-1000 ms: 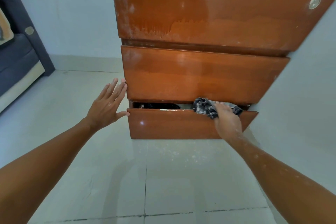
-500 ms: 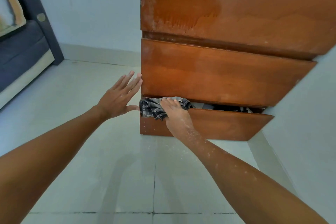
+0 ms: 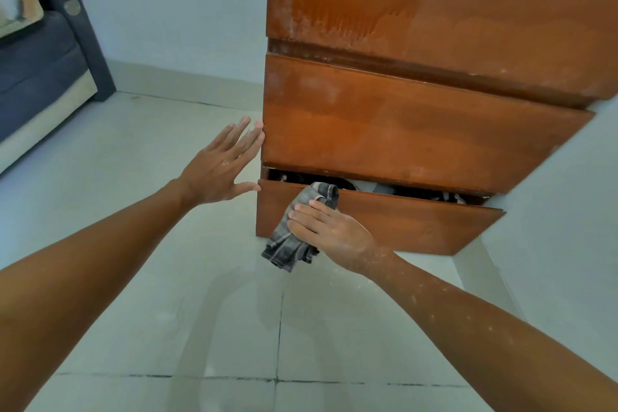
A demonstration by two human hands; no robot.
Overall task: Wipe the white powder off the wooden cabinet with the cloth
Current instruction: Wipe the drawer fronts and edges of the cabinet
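The wooden cabinet (image 3: 418, 130) fills the upper right, with three brown drawer fronts and pale powder streaks on the top front and down its left edge. The bottom drawer (image 3: 418, 227) stands slightly pulled out. My right hand (image 3: 329, 234) presses a grey checked cloth (image 3: 287, 244) flat against the left part of that drawer front; the cloth hangs below the drawer's lower edge. My left hand (image 3: 222, 165) is spread open, its fingertips touching the cabinet's left edge beside the middle drawer. White specks dust my right forearm.
A pale tiled floor (image 3: 200, 311) lies below the cabinet. A dark blue sofa (image 3: 36, 73) stands at the far left against the white wall (image 3: 174, 10). Another white wall (image 3: 561, 211) runs along the cabinet's right side. Dark items show inside the drawer gap (image 3: 418, 192).
My right hand carried the cloth from the drawer's top edge, right to left, then down onto the drawer front. The view shifted, so the cabinet sits further right. My left hand stays at the cabinet's edge.
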